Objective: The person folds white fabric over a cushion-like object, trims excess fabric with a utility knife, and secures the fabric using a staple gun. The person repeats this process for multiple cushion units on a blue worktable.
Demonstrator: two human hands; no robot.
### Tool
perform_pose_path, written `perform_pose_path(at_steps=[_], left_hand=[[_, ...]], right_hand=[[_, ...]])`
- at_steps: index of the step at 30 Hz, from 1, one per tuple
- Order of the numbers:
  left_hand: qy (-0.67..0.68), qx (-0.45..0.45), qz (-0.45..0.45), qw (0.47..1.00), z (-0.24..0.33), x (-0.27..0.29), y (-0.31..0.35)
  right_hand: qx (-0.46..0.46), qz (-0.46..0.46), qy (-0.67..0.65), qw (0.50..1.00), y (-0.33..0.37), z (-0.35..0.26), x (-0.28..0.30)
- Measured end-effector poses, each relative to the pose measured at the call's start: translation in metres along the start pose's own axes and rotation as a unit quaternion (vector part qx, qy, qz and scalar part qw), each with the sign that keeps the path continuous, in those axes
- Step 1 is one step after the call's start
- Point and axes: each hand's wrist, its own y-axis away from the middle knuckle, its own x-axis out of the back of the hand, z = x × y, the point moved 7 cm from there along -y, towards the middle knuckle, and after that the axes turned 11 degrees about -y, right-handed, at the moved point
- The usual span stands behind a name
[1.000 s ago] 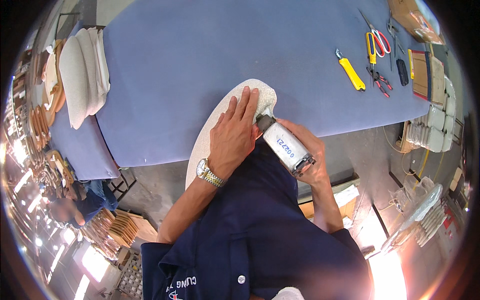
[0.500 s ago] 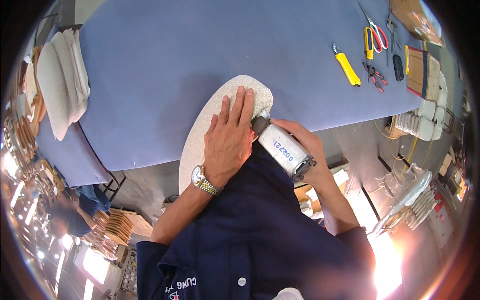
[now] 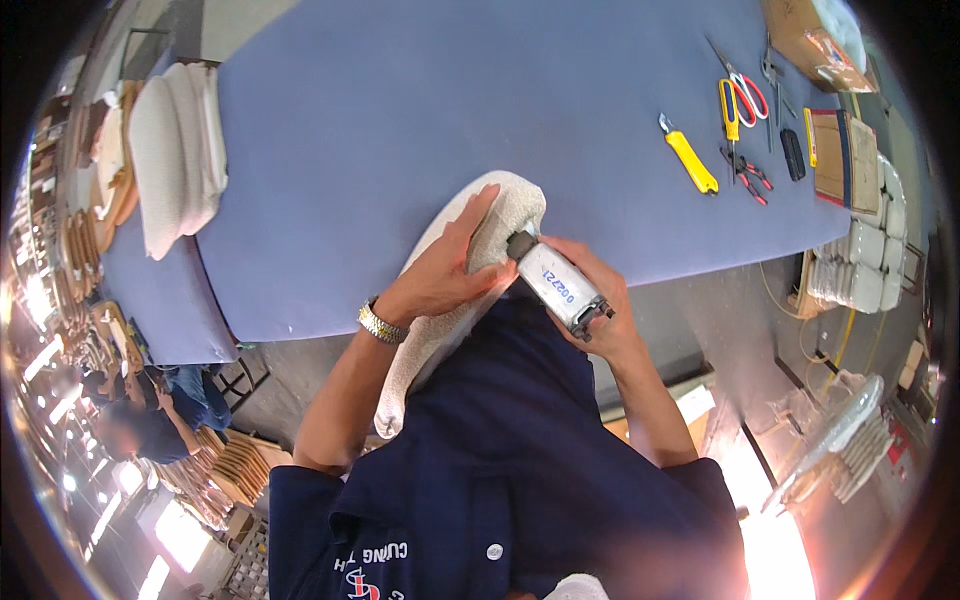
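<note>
A light grey upholstered panel [image 3: 515, 205], long and curved, leans between the front edge of the blue table and my body. My left hand [image 3: 448, 275] holds it, index finger stretched along the fabric and thumb spread toward the tool. Its other fingers are mostly hidden. In my right hand [image 3: 612, 310], closed round its far side, is a staple gun [image 3: 560, 285] with a pale body and black ends. The black nose touches or nearly touches the panel's right edge, close to my left thumb; the exact contact is hidden.
On the blue table [image 3: 430, 90] lie a yellow-handled cutter [image 3: 690, 157], scissors [image 3: 742, 95], red-handled pliers [image 3: 748, 175] and a black-handled tool [image 3: 792, 155]. Grey panels [image 3: 180, 160] are stacked at the left. Cardboard boxes [image 3: 820, 45] stand far right. Another person [image 3: 150, 430] is at lower left.
My left hand has turned from lying flat to a spread thumb-and-finger hold. The panel has tilted, showing more of its side, and its lower end has swung right. The staple gun stays near its edge.
</note>
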Motion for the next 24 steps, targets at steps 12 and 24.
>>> perform_pose_path(at_steps=[12,24], left_hand=[[-0.326,0.069,0.163,0.929,0.018,-0.026,0.026],[-0.331,0.087,0.146,0.928,0.015,-0.030,0.025]], right_hand=[[0.045,0.044,0.005,0.998,0.027,0.005,-0.002],[-0.039,0.022,0.032,0.998,0.018,-0.001,-0.008]])
